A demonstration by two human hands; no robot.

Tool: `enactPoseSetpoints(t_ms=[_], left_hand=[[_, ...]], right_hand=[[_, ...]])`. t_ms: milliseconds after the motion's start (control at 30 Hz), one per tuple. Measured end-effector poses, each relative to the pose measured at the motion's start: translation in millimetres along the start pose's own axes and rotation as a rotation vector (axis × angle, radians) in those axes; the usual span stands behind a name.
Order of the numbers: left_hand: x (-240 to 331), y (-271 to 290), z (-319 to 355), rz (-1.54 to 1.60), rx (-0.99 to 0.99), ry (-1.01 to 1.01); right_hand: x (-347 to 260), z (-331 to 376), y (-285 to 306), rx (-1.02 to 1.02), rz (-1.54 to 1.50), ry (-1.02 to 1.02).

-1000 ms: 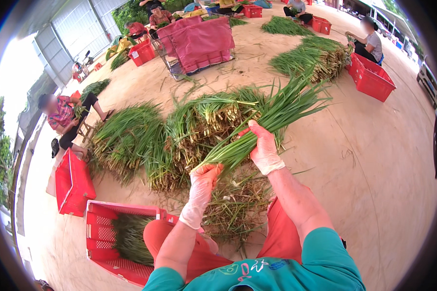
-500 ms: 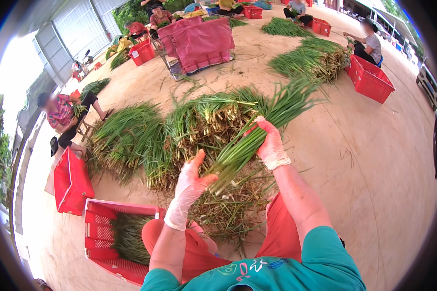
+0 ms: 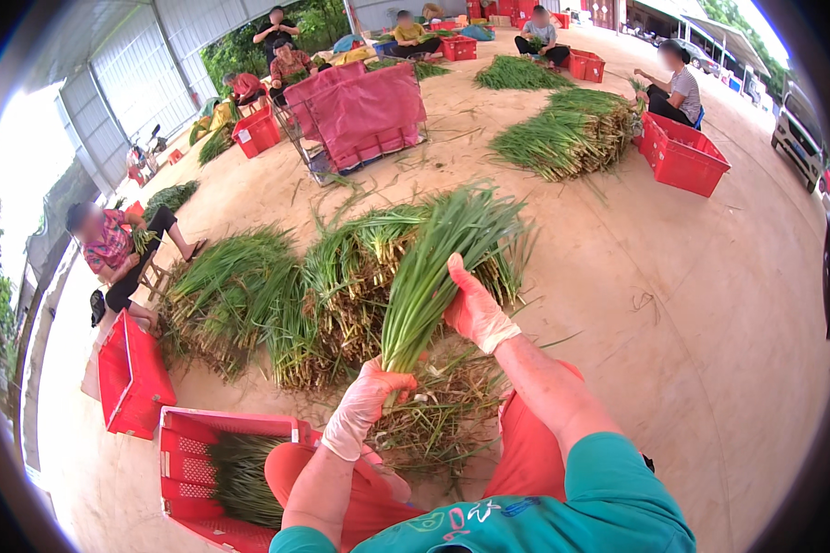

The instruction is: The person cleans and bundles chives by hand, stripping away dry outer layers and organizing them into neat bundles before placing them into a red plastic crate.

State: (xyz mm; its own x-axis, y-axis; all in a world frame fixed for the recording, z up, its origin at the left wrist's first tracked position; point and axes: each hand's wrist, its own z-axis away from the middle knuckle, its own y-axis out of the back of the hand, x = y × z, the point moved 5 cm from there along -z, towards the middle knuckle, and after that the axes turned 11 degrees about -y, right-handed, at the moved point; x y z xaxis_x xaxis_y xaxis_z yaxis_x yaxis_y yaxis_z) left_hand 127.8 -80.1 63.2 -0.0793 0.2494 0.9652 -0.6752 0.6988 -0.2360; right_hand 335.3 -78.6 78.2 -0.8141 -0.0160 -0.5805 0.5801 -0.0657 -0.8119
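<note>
I hold a bunch of long green scallions [image 3: 433, 267] upright in front of me. My left hand [image 3: 371, 392], in a pale glove, is closed around the bunch near its root end. My right hand [image 3: 475, 309], also gloved, presses against the right side of the stalks higher up, fingers pointing upward. Behind the bunch lie big heaps of scallions [image 3: 267, 295] with their roots toward me. Trimmed roots and leaf scraps [image 3: 438, 415] are piled on the ground between my knees.
A red plastic crate [image 3: 189, 461] with scallions in it stands at my lower left, another red crate [image 3: 129, 378] beside it. Several people sit sorting scallions around the concrete floor. A pink covered cart [image 3: 355, 111] stands behind, and a red crate [image 3: 687, 152] at right.
My left hand has closed back on the root end of the bunch after opening. The bunch has swung from leaning right to nearly upright, with my right hand sliding along its side.
</note>
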Motion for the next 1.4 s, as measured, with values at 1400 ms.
enactPoseSetpoints(t_ms=[1400], left_hand=[[16.1,33.8,-10.1,-0.349,0.220,-0.522]], right_hand=[[9.7,-2.1,-3.5,-0.028,0.001,0.028]])
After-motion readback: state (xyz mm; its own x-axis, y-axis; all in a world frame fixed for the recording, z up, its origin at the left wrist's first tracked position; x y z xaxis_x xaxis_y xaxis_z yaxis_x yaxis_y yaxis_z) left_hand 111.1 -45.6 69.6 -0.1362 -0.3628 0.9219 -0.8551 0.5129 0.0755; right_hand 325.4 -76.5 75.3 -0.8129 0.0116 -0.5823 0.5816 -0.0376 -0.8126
